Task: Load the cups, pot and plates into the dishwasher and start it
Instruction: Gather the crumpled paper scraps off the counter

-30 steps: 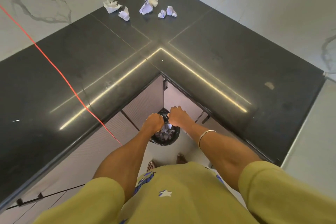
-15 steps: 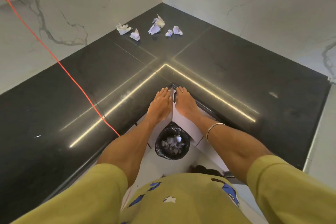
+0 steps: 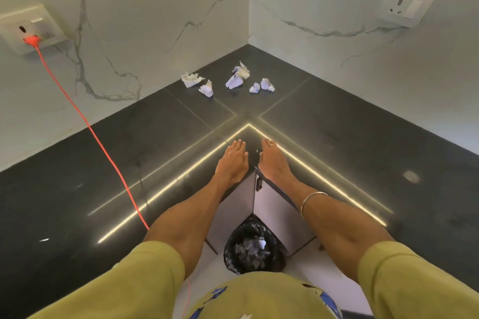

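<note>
Both hands lie flat, palms down and fingers stretched out, on the black tabletop (image 3: 337, 137) at its inner corner, holding nothing. The left hand (image 3: 232, 162) and the right hand (image 3: 273, 160) sit just beside each other, apart by a narrow gap, right above the point where the two cabinet doors (image 3: 274, 212) meet. The right hand wears a ring, and a bangle (image 3: 312, 201) circles that wrist. Below the hands, on the floor, stands a bin with a black bag (image 3: 252, 248) holding crumpled paper. Beyond the hands, near the wall corner, five paper scraps (image 3: 237, 77) lie on the tabletop. An orange cord (image 3: 103, 147) runs from a wall socket (image 3: 28, 28) across the tabletop left of the hands. No cups, pot, plates or dishwasher are in view.
</note>
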`<state>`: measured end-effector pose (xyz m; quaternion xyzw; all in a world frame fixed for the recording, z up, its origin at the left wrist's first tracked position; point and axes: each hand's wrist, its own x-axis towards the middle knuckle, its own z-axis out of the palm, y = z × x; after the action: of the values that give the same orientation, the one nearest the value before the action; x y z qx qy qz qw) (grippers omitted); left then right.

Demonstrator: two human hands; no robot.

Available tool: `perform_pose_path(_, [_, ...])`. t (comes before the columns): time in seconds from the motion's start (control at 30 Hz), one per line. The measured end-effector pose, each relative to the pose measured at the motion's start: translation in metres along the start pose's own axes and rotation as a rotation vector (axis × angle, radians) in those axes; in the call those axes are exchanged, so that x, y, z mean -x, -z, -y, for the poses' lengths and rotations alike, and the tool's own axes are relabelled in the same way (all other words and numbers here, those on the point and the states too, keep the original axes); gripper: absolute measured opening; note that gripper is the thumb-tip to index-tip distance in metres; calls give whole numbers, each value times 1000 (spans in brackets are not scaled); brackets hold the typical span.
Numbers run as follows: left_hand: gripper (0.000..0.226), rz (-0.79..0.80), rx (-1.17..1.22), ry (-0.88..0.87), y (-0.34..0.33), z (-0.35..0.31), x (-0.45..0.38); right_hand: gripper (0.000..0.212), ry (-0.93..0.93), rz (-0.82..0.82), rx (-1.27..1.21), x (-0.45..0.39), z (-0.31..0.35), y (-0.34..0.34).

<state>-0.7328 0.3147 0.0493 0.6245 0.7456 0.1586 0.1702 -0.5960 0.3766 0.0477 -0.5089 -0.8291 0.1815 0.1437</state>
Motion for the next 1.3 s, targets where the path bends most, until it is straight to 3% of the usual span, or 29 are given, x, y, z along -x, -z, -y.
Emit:
perform_pose_path(0.17, [50, -54, 20, 56, 4, -2, -57, 31, 24, -34, -3, -54, -17, 19])
perform_pose_path(0.33, [48, -69, 48, 133, 4, -13, -96, 28, -29, 3, -28, -103, -36, 33])
perform_pose_path(0.5, [46, -41, 71, 157, 2, -16, -127, 39, -88, 14, -39, -146, -45, 38])
perform_pose_path(0.67, [47, -11, 56, 140, 22, -15, -167, 37, -129, 21, -69, -180, -45, 46])
perform_pose_path(0.83, [22, -93, 70, 150, 30, -4, -209, 50, -167, 11, -124, -214, -48, 47])
perform_pose_path(0.97, [18, -128, 94, 167, 31, 3, -238, 55, -188, 7, -175, -240, -49, 46])
perform_pose_path(1.2, [31, -82, 109, 181, 26, 17, -286, 54, -221, -3, -245, -293, -50, 32])
perform_pose_path(1.3, [54, -47, 55, 182, 18, 24, -307, 55, -254, -35, -254, -314, -50, 23])
